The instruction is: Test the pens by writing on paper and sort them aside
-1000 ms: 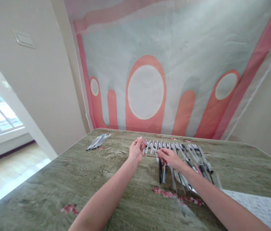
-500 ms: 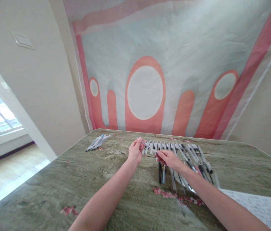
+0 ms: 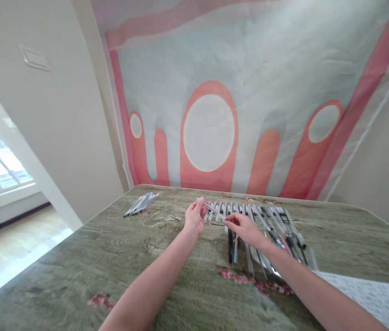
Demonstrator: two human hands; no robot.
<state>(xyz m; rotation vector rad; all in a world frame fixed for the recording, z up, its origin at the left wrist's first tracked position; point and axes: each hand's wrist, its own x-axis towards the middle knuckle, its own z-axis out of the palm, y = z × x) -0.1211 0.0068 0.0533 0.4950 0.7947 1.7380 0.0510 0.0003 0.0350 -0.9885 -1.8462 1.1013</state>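
Note:
A thin pale pen (image 3: 214, 211) is stretched between my two hands above the table. My left hand (image 3: 195, 215) is closed on its far left end. The fingertips of my right hand (image 3: 243, 226) pinch its other end. Just behind and under the hands runs a row of pens (image 3: 249, 210), mostly clear or white with dark tips. A second group of pens and markers (image 3: 235, 248), some black, one light blue, lies below my right hand and is partly hidden by the right forearm.
At the far left of the wood-patterned table (image 3: 146, 248) lies a small bundle of pens (image 3: 141, 204). A white patterned sheet (image 3: 370, 294) covers the near right corner. Behind the table stands a wall with a pink and grey mural (image 3: 208, 133).
My right hand has shifted slightly and its fingers have loosened a little at the pen's end. The left hand stays about where it was.

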